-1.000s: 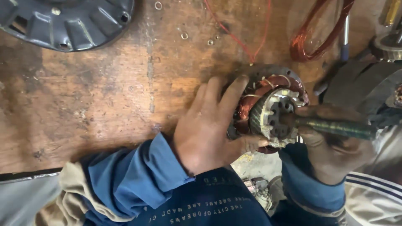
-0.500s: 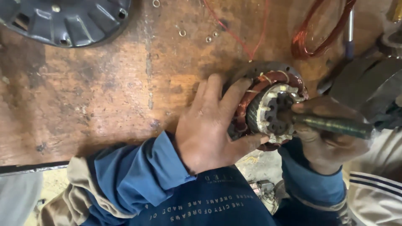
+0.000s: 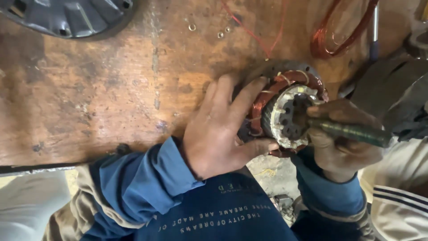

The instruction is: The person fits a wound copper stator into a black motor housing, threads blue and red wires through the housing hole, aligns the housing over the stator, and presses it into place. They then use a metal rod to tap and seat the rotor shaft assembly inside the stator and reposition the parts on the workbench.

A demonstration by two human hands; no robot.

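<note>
Head view, left hand (image 3: 214, 134) steadying stator (image 3: 285, 109) — right hand (image 3: 343, 143) gripping tool (image 3: 352, 132)

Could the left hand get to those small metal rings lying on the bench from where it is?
Probably yes: bare wooden bench lies between the left hand and the small rings. But that hand grips the copper-wound stator, so it must let go first.

It was a motor repair workshop: a stained, scarred wooden desk (image 3: 89, 102), with copper wire coils (image 3: 339, 31) and loose washers (image 3: 192, 27) lying beyond the wound stator (image 3: 285, 111).
</note>
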